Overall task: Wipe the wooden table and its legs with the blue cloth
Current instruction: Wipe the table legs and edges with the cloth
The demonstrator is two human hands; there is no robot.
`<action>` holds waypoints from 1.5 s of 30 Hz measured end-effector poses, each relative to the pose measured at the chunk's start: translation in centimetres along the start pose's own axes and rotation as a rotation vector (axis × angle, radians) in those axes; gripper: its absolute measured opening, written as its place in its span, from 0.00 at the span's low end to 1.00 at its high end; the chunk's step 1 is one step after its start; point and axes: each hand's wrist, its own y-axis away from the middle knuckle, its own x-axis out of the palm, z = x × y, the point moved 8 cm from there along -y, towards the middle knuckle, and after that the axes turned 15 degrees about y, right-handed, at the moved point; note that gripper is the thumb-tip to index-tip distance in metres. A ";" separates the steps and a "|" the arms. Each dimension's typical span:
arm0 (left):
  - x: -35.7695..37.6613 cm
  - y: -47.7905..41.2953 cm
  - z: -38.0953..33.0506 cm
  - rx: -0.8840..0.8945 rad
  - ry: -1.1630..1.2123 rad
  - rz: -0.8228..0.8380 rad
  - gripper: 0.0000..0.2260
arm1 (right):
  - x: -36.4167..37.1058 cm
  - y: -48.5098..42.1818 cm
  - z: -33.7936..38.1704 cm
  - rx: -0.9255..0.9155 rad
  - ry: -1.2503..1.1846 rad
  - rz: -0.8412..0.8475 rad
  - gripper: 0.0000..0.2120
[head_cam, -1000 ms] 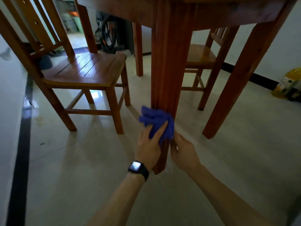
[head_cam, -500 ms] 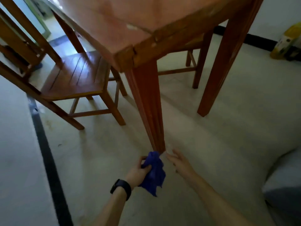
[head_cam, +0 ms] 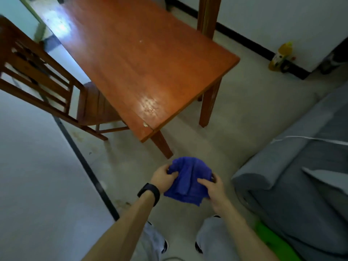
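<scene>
You hold the blue cloth [head_cam: 189, 180] bunched between left hand [head_cam: 163, 179] and right hand [head_cam: 214, 187], both pinching it — likely refolding before the wooden table [head_cam: 141, 59].

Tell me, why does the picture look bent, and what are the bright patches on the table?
Head view: the wide-angle lens bows the straight edges of the orange-brown wooden table; two pale glare patches sit on its top, near the front corner and the far end; the slatted wooden chair at left is smeared; the crumpled blue cloth is fairly sharp.
</scene>
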 end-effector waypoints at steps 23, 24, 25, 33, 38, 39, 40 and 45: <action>9.4 -0.1 -23.3 0.074 0.239 0.198 0.22 | -12.4 -0.1 18.5 -0.294 0.150 -0.039 0.18; 9.9 -1.4 -24.2 0.040 0.240 0.257 0.22 | -12.5 -1.2 19.2 -0.266 0.098 -0.024 0.19; 10.3 -2.5 -25.0 0.027 0.240 0.296 0.20 | -12.7 -2.1 20.0 -0.243 0.049 -0.017 0.20; 13.2 -11.4 -30.9 0.083 0.071 0.287 0.19 | -15.8 -10.5 23.7 -0.126 -0.104 -0.028 0.18; 14.2 -17.2 -35.7 0.429 -0.512 0.049 0.22 | -18.9 -17.5 23.6 -0.124 0.007 -0.225 0.09; 14.2 -18.6 -36.8 0.536 -0.616 -0.026 0.25 | -19.3 -19.4 23.2 -0.135 0.059 -0.248 0.10; 14.2 -20.3 -37.6 0.607 -0.701 -0.081 0.28 | -19.4 -21.3 23.1 -0.151 0.100 -0.255 0.11; 14.2 -29.6 -37.9 0.678 -0.975 -0.190 0.26 | -18.2 -30.9 23.3 -0.295 0.205 -0.257 0.18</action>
